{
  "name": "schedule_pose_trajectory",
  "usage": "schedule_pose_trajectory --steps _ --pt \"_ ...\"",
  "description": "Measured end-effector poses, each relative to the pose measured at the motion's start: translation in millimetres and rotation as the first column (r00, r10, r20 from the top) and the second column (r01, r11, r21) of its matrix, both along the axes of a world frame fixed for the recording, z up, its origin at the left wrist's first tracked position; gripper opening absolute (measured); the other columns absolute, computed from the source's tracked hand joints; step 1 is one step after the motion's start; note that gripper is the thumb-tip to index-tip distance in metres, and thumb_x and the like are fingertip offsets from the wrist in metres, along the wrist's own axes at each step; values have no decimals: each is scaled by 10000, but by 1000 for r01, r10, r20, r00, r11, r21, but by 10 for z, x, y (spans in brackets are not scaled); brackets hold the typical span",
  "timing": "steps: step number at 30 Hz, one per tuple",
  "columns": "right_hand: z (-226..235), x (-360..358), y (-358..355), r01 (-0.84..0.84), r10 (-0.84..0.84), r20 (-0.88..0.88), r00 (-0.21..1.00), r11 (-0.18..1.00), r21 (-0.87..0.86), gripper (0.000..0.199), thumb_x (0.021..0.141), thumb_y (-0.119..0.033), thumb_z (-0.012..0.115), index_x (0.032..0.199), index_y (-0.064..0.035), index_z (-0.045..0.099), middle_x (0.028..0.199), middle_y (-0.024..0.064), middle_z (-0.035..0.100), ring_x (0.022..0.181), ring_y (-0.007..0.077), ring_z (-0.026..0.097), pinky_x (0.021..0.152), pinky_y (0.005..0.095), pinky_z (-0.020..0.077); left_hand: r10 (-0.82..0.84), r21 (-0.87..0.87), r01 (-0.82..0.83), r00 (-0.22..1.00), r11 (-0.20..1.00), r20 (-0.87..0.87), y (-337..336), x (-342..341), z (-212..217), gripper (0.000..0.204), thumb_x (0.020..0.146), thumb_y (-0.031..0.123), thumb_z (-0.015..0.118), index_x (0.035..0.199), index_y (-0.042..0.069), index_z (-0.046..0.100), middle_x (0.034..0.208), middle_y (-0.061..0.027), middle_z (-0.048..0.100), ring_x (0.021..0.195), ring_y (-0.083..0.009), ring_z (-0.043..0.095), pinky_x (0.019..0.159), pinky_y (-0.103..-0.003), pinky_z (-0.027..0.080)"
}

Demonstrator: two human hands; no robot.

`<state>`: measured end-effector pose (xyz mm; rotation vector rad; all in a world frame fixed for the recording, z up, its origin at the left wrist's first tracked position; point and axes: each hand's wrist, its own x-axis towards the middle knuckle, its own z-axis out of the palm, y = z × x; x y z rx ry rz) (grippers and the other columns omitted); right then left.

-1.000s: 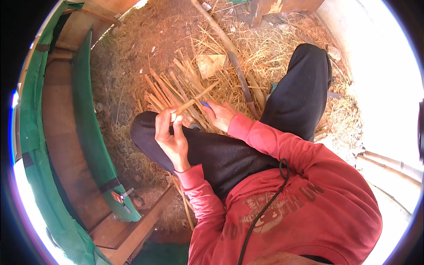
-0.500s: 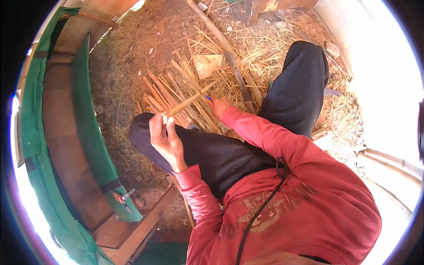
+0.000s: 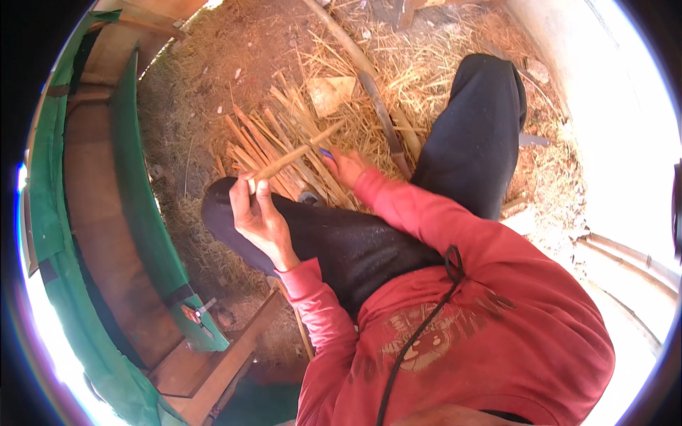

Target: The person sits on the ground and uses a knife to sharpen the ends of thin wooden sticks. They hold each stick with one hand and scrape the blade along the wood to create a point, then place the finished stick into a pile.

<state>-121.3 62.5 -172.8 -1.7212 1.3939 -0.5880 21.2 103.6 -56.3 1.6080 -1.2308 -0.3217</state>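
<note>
Left hand (image 3: 257, 216) rests on the raised left knee in black trousers (image 3: 341, 241). Its thumb and fingers (image 3: 245, 186) are pinched around the near end of a split bamboo stick (image 3: 295, 154). The stick runs from that grip toward two o'clock, its far end free above the pile.

Right hand (image 3: 346, 167) sits at three o'clock from the stick's middle, just beside it. Its fingers are curled around a small tool with a blue-violet handle (image 3: 325, 152); the blade is too small to make out, and contact with the stick cannot be confirmed.

The stick is pale tan, thin, straight and flat-sided.

Beyond the hands, at twelve o'clock, a pile of similar reddish-tan bamboo strips (image 3: 273, 145) lies fanned on straw-littered earth (image 3: 213, 71). Further out, a pale wedge-shaped wood piece (image 3: 331, 92) lies by a long curved pole (image 3: 369, 85).

At nine o'clock stands a green-edged wooden frame (image 3: 135, 199).

No packages, labels or signs can be made out.
</note>
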Motion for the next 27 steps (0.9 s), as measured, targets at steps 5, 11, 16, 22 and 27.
schedule_pose_trajectory --steps 5,11,16,22,27 --pt "-28 98 -92 -5 -1 -95 995 998 -63 351 989 -377 488 1149 -75 568 692 240 648 640 453 644 602 535 523 19 -31 -19 1000 999 -4 -46 114 -51 180 935 101 647 1084 -1 642 931 -30 570 830 -95 526 723 -230 458" --pt "-927 -132 -345 102 -95 -173 980 994 37 403 1004 -390 459 1183 -41 552 775 237 667 701 408 671 641 494 546 -86 -6 86 995 996 -39 -28 -17 39 159 937 66 642 1074 -14 643 982 -18 559 856 -89 528 766 -227 461" --pt "-145 33 -183 79 -75 -165 983 997 15 433 1012 -416 431 1224 -57 548 813 233 677 770 403 678 685 497 547 -24 -111 13 996 994 -90 -29 98 -133 184 935 66 647 1097 -21 644 991 -24 570 862 -91 543 764 -229 469" --pt "-831 -146 -334 120 -99 -271 957 991 64 409 1013 -406 424 1189 -56 543 801 261 670 761 455 664 710 534 531 -60 -49 60 998 997 9 -50 -12 29 192 928 66 653 1097 -23 649 958 -23 590 847 -97 564 734 -224 476" --pt "-391 62 -167 43 -46 -99 994 999 -32 392 999 -408 455 1139 -59 564 900 257 685 839 452 660 766 536 522 -39 -59 39 999 997 -7 20 42 -40 187 932 71 651 1105 -1 657 977 -24 599 839 -87 562 713 -222 477"
